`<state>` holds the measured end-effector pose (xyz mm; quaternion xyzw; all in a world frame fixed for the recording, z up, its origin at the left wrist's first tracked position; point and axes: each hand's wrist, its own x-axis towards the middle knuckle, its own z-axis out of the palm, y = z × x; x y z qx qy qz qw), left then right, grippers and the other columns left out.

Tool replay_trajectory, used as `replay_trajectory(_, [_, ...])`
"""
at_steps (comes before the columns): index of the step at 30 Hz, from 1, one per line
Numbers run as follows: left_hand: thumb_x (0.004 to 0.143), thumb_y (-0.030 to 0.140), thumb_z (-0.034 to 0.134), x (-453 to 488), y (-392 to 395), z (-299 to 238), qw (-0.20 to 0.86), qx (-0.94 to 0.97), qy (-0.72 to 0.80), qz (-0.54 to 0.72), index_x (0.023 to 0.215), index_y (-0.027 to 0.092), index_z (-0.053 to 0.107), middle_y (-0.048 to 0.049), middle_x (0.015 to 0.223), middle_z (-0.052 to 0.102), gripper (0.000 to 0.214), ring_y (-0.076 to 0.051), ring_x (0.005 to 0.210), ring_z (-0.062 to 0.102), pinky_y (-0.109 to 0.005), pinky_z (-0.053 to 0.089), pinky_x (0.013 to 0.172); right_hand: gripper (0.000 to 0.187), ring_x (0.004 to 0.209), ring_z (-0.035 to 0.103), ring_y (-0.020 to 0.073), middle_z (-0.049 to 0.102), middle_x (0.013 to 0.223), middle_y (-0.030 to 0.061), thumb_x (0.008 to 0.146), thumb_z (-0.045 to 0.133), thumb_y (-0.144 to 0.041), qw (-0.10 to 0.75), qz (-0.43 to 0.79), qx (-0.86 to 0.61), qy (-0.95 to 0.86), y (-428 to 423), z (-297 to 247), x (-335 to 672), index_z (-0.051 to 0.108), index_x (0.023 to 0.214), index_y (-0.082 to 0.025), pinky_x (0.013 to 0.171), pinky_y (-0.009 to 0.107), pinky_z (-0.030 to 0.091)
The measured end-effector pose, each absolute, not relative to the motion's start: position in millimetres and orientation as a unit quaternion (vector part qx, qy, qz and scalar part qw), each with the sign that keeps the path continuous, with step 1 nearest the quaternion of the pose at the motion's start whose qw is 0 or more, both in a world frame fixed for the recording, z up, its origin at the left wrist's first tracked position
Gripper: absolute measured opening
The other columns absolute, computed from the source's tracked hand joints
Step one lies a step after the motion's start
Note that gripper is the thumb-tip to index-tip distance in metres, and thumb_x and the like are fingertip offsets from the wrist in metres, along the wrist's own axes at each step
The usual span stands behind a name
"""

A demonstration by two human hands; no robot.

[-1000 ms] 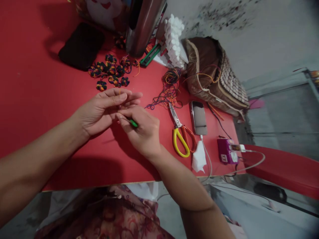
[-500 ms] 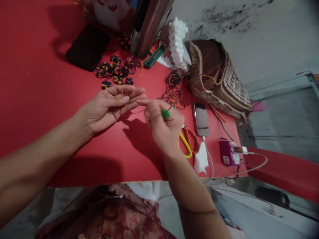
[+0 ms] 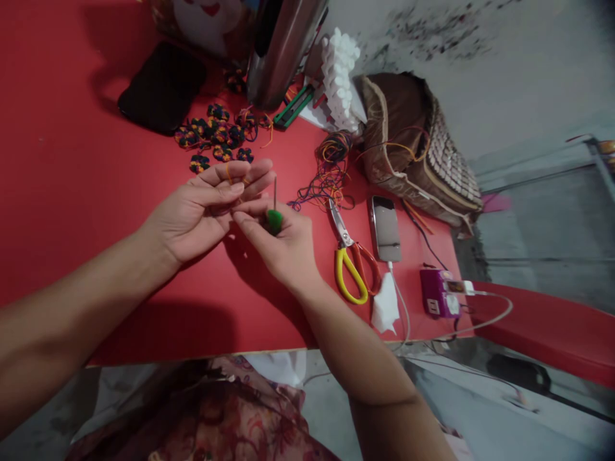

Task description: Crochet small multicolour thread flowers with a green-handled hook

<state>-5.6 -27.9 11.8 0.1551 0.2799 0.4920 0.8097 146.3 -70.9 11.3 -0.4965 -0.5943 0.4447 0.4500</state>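
Note:
My left hand (image 3: pixel 206 208) hovers over the red table (image 3: pixel 72 192) with its fingers stretched out close together and orange yarn wound round them. My right hand (image 3: pixel 283 246) is closed round a green-handled crochet hook (image 3: pixel 275 214), whose metal shaft points up beside the left fingertips. The right forefinger touches the left fingers. The yarn runs right to a multicoloured tangle (image 3: pixel 327 169).
Several small crocheted flowers (image 3: pixel 216 134) lie beyond the hands, next to a black pouch (image 3: pixel 161 86) and a steel flask (image 3: pixel 281 51). To the right lie yellow-handled scissors (image 3: pixel 348 256), a phone (image 3: pixel 385 227), a purple charger (image 3: pixel 438 293) and a brown bag (image 3: pixel 418 141).
My right hand pulled away to the right with the hook, then came back against the left fingertips; the hook now points upward. The left hand stayed put.

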Motion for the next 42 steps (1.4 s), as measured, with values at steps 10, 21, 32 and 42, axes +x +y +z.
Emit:
replay_trajectory(10, [0.095, -0.015, 0.058, 3.7, -36.9, 17.0, 0.78, 0.17, 0.279, 0.534, 0.082, 0.016, 0.079, -0.0052, 0.108, 0.091, 0.04, -0.027, 0.133, 0.082, -0.043, 0.063, 0.123, 0.027, 0.061, 0.059, 0.0124, 0.066, 0.067, -0.0052, 0.095, 0.082, -0.045, 0.444, 0.474, -0.527, -0.549, -71.9, 8.4, 138.3, 0.068, 0.087, -0.024, 0.061, 0.029, 0.047])
replay_trajectory(21, [0.101, -0.01, 0.056, -10.0, -27.7, 27.0, 0.787, 0.111, 0.29, 0.532, 0.087, 0.023, 0.076, 0.0004, 0.121, 0.091, 0.041, -0.026, 0.154, 0.068, -0.038, 0.059, 0.127, 0.031, 0.059, 0.044, 0.0082, 0.053, 0.063, -0.0099, 0.08, 0.099, -0.036, 0.398, 0.636, -0.488, -0.446, -64.5, 18.5, 150.4, 0.075, 0.091, -0.02, 0.055, 0.025, 0.036])
replay_trajectory(32, [0.1, -0.01, 0.057, -14.4, -27.5, 24.7, 0.787, 0.136, 0.286, 0.529, 0.091, 0.022, 0.076, -0.0009, 0.128, 0.09, 0.039, -0.029, 0.157, 0.064, -0.045, 0.055, 0.133, 0.028, 0.064, 0.059, 0.0113, 0.069, 0.072, -0.0041, 0.085, 0.094, -0.043, 0.444, 0.538, -0.504, -0.509, -69.3, 24.0, 147.9, 0.076, 0.088, -0.021, 0.063, 0.028, 0.049])
replay_trajectory(42, [0.099, -0.009, 0.058, -7.0, -31.8, 21.9, 0.796, 0.16, 0.28, 0.512, 0.087, 0.021, 0.08, -0.0003, 0.118, 0.091, 0.039, -0.03, 0.156, 0.066, -0.045, 0.054, 0.134, 0.013, 0.057, 0.053, 0.0092, 0.059, 0.066, -0.0095, 0.092, 0.077, -0.033, 0.448, 0.426, -0.53, -0.581, -65.8, 9.4, 147.2, 0.069, 0.096, -0.023, 0.058, 0.025, 0.043])
